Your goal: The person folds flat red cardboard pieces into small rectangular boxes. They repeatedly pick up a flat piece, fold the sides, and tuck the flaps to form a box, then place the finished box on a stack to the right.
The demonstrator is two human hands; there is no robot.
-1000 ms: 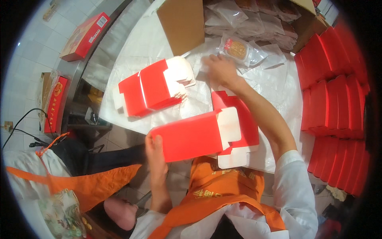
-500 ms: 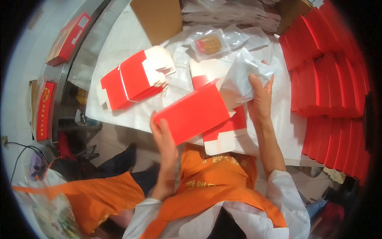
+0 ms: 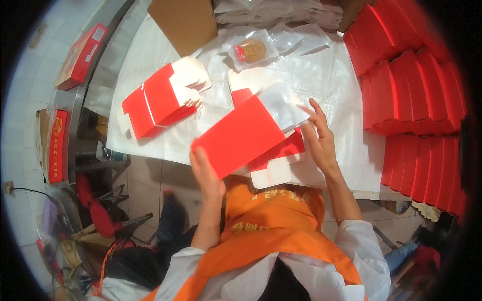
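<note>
Head view, left hand [image 3: 206, 173] gripping red box [image 3: 238, 135], right hand [image 3: 319, 135] seemingly pressing clear packet [image 3: 286, 108] in

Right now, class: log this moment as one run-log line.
left hand: holds red box | right hand: fingers push clear packet into box's open end | spare flat boxes: on table

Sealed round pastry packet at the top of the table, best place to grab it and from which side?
Take the sealed pastry packet by its flat clear film margin, probably the near right corner, coming from above with a pinch. It lies flat on the white table cover, the round pastry bulges in the middle, and film edges stick out around it. The cardboard flap crowds its left side.
</note>
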